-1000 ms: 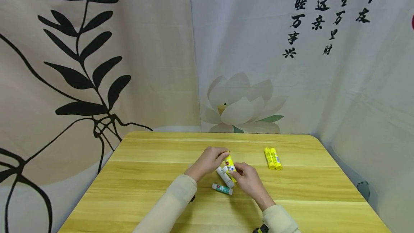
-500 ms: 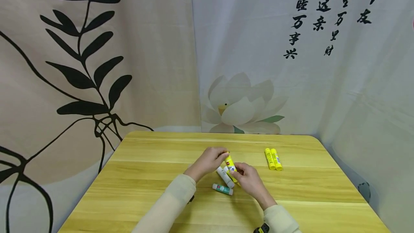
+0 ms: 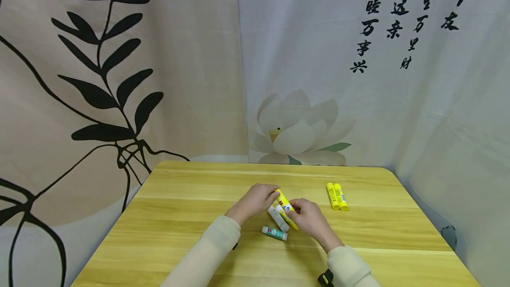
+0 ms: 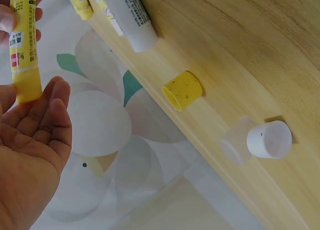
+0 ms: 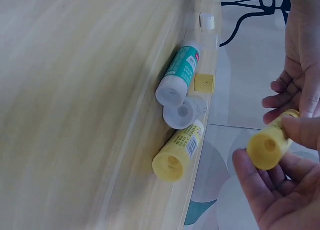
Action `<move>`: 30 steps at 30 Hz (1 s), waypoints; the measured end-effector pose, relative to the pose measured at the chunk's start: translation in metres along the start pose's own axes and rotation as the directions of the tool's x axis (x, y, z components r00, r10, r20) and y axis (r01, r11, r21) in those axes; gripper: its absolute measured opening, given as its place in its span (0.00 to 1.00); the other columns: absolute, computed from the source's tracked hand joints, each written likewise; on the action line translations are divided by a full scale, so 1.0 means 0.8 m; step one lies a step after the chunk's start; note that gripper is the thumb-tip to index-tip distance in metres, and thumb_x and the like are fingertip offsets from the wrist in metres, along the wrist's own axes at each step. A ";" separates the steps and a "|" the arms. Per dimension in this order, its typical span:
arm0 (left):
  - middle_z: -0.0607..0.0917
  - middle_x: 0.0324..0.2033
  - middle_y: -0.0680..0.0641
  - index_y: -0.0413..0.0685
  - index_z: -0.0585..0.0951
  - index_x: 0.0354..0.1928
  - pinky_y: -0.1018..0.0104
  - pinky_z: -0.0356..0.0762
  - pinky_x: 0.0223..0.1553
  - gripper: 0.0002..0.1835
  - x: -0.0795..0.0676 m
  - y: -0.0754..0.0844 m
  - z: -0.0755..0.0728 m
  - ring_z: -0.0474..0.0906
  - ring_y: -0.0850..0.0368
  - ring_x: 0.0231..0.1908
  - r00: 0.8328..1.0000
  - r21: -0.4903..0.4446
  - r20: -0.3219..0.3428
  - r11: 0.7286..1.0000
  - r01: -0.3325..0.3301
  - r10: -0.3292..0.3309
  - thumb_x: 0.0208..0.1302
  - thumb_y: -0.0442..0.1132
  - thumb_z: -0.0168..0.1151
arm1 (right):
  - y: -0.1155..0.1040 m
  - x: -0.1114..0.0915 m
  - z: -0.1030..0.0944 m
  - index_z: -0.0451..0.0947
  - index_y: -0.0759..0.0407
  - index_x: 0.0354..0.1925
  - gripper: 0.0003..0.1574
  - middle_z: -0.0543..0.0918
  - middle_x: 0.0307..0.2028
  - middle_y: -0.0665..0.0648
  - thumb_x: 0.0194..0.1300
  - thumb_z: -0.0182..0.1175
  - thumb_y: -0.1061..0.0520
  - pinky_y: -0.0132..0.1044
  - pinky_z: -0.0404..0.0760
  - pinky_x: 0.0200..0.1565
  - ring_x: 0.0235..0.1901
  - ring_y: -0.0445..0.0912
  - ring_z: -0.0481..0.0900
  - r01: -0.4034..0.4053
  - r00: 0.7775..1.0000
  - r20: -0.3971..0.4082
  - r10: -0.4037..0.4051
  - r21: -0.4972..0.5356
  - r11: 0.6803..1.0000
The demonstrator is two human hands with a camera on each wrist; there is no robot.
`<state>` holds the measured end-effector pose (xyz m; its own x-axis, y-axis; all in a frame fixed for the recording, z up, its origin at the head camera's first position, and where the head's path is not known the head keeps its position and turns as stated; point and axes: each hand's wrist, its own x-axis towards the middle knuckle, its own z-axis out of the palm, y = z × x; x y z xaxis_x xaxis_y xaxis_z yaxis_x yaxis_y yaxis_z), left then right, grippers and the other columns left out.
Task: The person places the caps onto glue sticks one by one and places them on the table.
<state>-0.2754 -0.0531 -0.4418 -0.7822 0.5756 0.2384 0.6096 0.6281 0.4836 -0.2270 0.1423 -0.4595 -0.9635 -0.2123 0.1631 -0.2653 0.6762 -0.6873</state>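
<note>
Tips the yellow glue stick (image 3: 285, 200) further over than in the earlier frame, upper end swung toward the left edge of the surface (image 3: 159, 216), with the left hand (image 3: 253, 202) sunk slightly along with it. Holds it in the air, over the middle of the surface. Pinches the cap end between thumb and fingers of the left hand, and the base end between thumb and fingers of the right hand (image 3: 311, 218). Probably gripped at opposite ends to steady the barrel against a pull or twist.

Has a white tube (image 3: 277, 218), a green tube (image 3: 274, 233) and a yellow tube (image 5: 176, 152) lying clustered on the near-edge side of the hands, perhaps to keep finished pieces together. Shows a yellow cap (image 4: 184, 91) and a white cap (image 4: 268, 140) apart from the tubes, toward the left edge, seemingly put aside there by the left hand. Out toward the far right corner, well apart: two yellow sticks (image 3: 332, 196) laid side by side, likely as a separate group. Cannot tell whether capped.
</note>
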 end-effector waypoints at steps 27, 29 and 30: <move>0.87 0.45 0.49 0.45 0.85 0.50 0.62 0.82 0.46 0.16 -0.007 0.001 0.001 0.84 0.53 0.46 0.999 0.384 0.029 0.923 0.024 -0.038 0.70 0.49 0.62 | 0.031 0.012 -0.020 0.83 0.63 0.46 0.14 0.84 0.34 0.53 0.64 0.67 0.57 0.38 0.77 0.32 0.32 0.44 0.76 -0.107 0.994 -0.044 0.103 -0.101 0.989; 0.87 0.42 0.50 0.47 0.86 0.47 0.62 0.82 0.43 0.15 -0.007 0.001 0.001 0.84 0.54 0.42 0.999 0.438 0.022 0.899 0.023 -0.036 0.69 0.49 0.63 | 0.031 0.012 -0.021 0.83 0.63 0.46 0.14 0.84 0.35 0.53 0.64 0.67 0.57 0.38 0.77 0.32 0.32 0.44 0.77 -0.110 0.993 -0.046 0.106 -0.099 0.989; 0.87 0.39 0.50 0.47 0.86 0.45 0.62 0.82 0.40 0.14 -0.008 0.000 0.001 0.84 0.55 0.40 0.999 0.465 0.020 0.885 0.024 -0.038 0.69 0.50 0.63 | 0.032 0.011 -0.022 0.83 0.63 0.47 0.15 0.84 0.35 0.54 0.64 0.67 0.56 0.38 0.77 0.32 0.32 0.44 0.77 -0.115 0.993 -0.046 0.110 -0.096 0.989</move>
<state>-0.2703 -0.0560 -0.4437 -0.8022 0.5616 0.2029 0.5801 0.8135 0.0420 -0.2431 0.1701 -0.4628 -0.9875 -0.1034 0.1187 -0.1554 0.7609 -0.6300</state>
